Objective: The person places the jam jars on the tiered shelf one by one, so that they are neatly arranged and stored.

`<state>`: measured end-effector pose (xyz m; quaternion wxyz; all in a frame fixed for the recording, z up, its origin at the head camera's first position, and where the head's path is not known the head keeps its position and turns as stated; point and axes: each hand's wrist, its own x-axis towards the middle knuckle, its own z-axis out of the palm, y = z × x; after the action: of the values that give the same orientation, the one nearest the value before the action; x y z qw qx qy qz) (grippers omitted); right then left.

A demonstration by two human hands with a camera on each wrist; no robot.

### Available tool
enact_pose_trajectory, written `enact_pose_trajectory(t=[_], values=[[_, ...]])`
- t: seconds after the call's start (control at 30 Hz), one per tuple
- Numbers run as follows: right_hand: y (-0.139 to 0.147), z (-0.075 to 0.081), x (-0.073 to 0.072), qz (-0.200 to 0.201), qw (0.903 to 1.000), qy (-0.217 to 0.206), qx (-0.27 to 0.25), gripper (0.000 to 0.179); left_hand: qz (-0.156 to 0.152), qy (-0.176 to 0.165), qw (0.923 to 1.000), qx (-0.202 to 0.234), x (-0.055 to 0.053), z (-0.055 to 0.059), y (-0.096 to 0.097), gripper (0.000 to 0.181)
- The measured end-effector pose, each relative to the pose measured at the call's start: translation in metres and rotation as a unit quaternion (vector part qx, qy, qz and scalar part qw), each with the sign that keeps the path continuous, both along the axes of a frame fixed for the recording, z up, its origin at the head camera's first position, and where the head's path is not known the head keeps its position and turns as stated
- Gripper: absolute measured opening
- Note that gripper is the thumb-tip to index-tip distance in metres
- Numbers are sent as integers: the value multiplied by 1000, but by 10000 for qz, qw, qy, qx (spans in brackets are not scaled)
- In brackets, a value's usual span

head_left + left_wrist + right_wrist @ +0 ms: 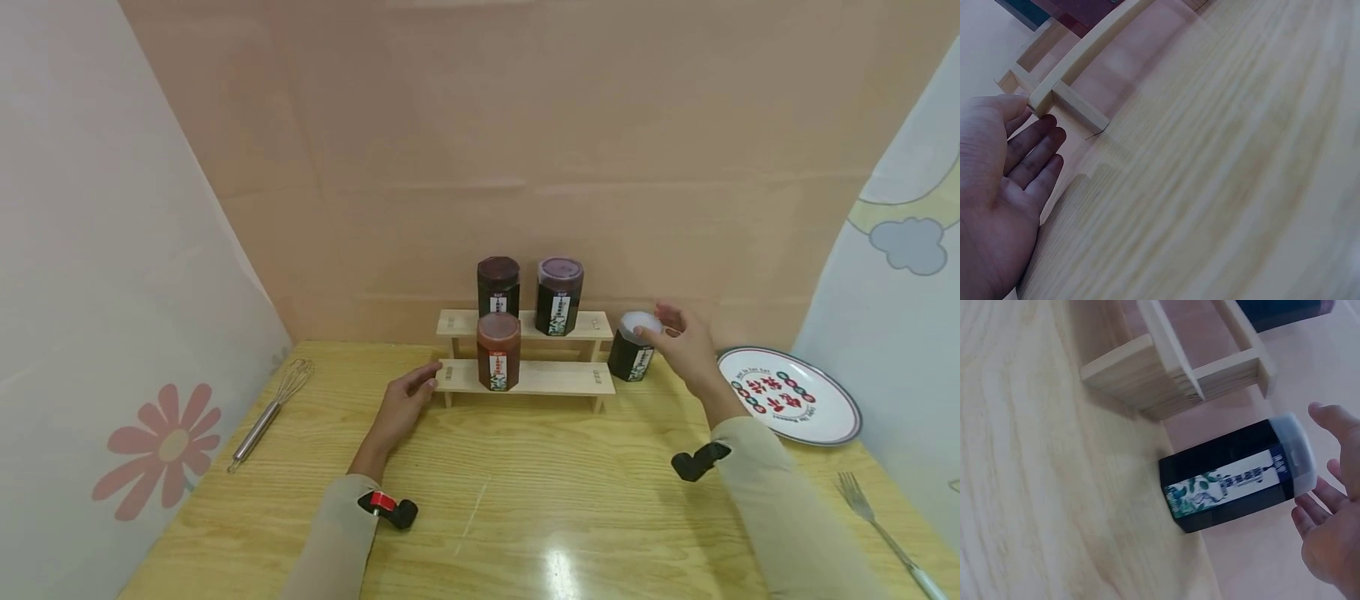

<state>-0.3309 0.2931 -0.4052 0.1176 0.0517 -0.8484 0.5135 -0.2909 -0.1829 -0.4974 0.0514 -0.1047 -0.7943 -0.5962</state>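
A two-step wooden shelf (555, 377) stands on the table near the back wall. At its left end is my left hand (406, 406), thumb and fingertips right at the end of the lower board (1041, 100), fingers loosely extended. Right of the shelf, a dark jar (632, 354) with a white lid (1295, 453) stands upright on the table. Around that lid my right hand (686, 346) is spread, the thumb (1330, 419) apart from it and the fingers close to its other side. A reddish-brown jar (498, 354) sits on the lower step.
On the upper step stand a dark jar (498, 279) and a purple-lidded jar (558, 300). A whisk (272, 412) lies at the left. To the right are a white oval plate (825, 400) with red print and a fork (877, 521).
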Motion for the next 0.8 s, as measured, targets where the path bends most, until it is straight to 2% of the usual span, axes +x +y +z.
enact_pose_trajectory(t=[0.3, 0.67, 0.8], values=[[1, -17, -4, 20, 9996, -183, -195, 75, -31, -60, 10000, 25, 2, 2, 1, 38], [1, -27, -5, 133, 9988, -383, -267, 81, -17, -73, 10000, 40, 0, 1, 1, 35], [0, -28, -4, 80, 9989, -381, -275, 83, -16, -150, 9999, 30, 3, 5, 2, 36]])
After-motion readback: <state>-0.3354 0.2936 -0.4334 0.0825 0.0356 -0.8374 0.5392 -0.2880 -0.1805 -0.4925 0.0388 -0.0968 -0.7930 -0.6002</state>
